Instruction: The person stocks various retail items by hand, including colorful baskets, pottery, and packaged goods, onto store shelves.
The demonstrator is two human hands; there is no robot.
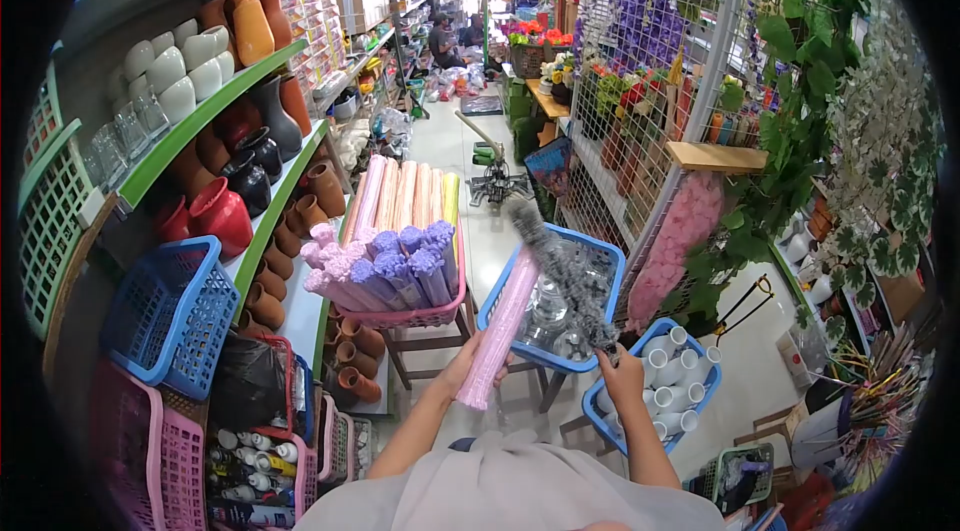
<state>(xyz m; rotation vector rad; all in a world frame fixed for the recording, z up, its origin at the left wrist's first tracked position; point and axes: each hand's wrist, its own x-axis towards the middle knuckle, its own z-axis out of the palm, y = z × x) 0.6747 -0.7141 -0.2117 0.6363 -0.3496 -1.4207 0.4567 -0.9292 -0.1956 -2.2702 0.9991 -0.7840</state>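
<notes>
My left hand (464, 363) is wrapped round the lower part of a long pink bundle in clear wrap (505, 326), which tilts up and to the right. In my right hand (622, 377) is the thin lower end of a fluffy grey duster (565, 276), its head leaning up and to the left. The duster passes over a blue basket (492, 316) containing clear glassware (552, 311). Left of the bundle, a pink basket (430, 313) on a stand holds upright wrapped bundles (405, 201) in pink, peach, purple and yellow.
Shelves on the left carry white pots (178, 99), red vases (222, 216) and terracotta pots (265, 306). A blue basket of white cylinders (675, 371) is at lower right. A wire rack (650, 121) with artificial flowers borders the aisle (440, 136). Two people (442, 43) are far back.
</notes>
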